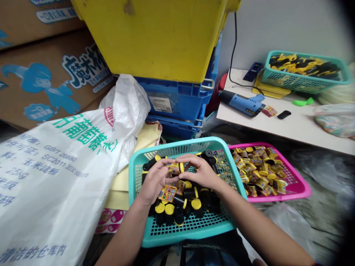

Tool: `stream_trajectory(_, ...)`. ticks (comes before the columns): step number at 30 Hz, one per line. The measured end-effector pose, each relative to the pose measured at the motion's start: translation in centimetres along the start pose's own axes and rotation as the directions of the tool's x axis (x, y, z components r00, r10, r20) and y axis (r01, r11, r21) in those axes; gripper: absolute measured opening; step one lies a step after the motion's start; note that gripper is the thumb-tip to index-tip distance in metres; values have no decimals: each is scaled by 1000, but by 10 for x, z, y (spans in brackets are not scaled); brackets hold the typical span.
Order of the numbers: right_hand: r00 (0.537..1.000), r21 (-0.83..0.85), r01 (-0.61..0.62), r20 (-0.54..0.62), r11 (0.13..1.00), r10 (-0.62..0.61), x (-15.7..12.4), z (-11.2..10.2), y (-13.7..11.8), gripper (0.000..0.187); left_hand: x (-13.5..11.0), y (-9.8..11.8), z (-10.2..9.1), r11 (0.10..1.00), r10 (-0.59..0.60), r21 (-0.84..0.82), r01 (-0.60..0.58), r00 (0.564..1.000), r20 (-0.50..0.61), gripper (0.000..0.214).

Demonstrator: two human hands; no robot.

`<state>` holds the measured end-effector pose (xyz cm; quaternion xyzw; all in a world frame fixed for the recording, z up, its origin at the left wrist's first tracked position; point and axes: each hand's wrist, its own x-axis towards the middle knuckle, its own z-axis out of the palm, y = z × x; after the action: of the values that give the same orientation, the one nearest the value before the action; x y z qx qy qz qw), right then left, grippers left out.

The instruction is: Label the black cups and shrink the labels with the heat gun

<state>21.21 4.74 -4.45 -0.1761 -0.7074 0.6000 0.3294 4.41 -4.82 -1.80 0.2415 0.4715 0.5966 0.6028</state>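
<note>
Both my hands meet over a teal basket on my lap. My left hand and my right hand pinch one small black tube with a yellow cap and a colourful sticker between their fingertips. Several more black tubes with yellow caps lie in the basket below, some with stickers on them. A loose colourful sticker lies just under my left hand.
A pink basket of stickered pieces sits to the right. A big white printed sack lies left, with blue crates and a yellow bin behind. On the white table are a blue glue gun and another teal basket.
</note>
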Motion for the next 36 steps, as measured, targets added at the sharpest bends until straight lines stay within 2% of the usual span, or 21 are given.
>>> stream_trajectory(2, 999, 19, -22, 37, 1000, 22, 0, -1, -3, 49, 0, -3, 3, 992, 62, 109, -57, 997, -37, 30)
stream_trajectory(4, 988, 132, -132, 95, 982, 120, -1, 0, -5, 55, 0, -6, 6, 982, 69, 182, -59, 996, -48, 32)
stream_trajectory(7, 944, 292, -308, 213, 906, 252, -2, 3, -1, 53, -1, -7, 8, 980, 37, 197, -31, 999, -25, 33)
stream_trajectory(9, 922, 388, -367, 271, 845, 276, -3, 7, 5, 56, -1, -6, 10, 978, 45, 207, -40, 999, -22, 32)
stream_trajectory(11, 928, 459, -361, 261, 812, 266, -3, 11, 11, 56, -2, -5, 12, 971, 57, 233, -50, 998, -25, 29)
stream_trajectory(15, 949, 488, -313, 193, 815, 249, -1, 16, 15, 54, -2, -6, 16, 955, 93, 285, -82, 995, -23, 28)
stream_trajectory(18, 939, 553, -340, 242, 761, 244, 0, 11, 9, 58, -2, -10, 17, 979, 72, 191, -75, 997, 21, 29)
stream_trajectory(20, 944, 556, -321, 256, 766, 210, 0, 5, 3, 59, -3, -11, 15, 994, 76, 72, -80, 996, 55, 31)
stream_trajectory(22, 966, 440, -236, 205, 866, 159, -1, 0, -2, 57, -4, -12, 14, 997, 81, -21, -79, 994, 71, 33)
stream_trajectory(24, 990, 186, -101, 119, 977, 79, -2, -1, -7, 55, -4, -12, 13, 997, 60, -56, -56, 996, 72, 35)
stream_trajectory(25, 996, 46, -29, 86, 999, 25, -1, 1, -11, 53, -4, -12, 12, 998, 39, -52, -35, 997, 74, 37)
stream_trajectory(28, 989, -248, 146, 43, 958, -139, -1, 3, -28, 41, -4, -11, 12, 999, 5, 51, -10, 995, 98, 48)
stream_trajectory(30, 982, -361, 178, 6, 916, -189, -6, -7, -45, 35, -4, -8, 10, 988, 34, 146, -54, 990, 133, 58)
stream_trajectory(31, 980, -418, 158, -42, 895, -192, -11, -17, -55, 34, -3, -5, 9, 978, 63, 188, -90, 987, 147, 59)
stream_trajectory(33, 960, -546, 19, -225, 837, -169, -33, -50, -70, 31, -3, 1, 4, 953, 105, 267, -144, 982, 155, 51)
stream_trajectory(34, 930, -606, -90, -336, 790, -151, -48, -72, -74, 31, -2, 4, 2, 941, 116, 300, -156, 982, 147, 45)
stream_trajectory(36, 842, -657, -349, -533, 668, -84, -84, -122, -73, 39, -2, 9, -1, 927, 109, 346, -146, 986, 124, 36)
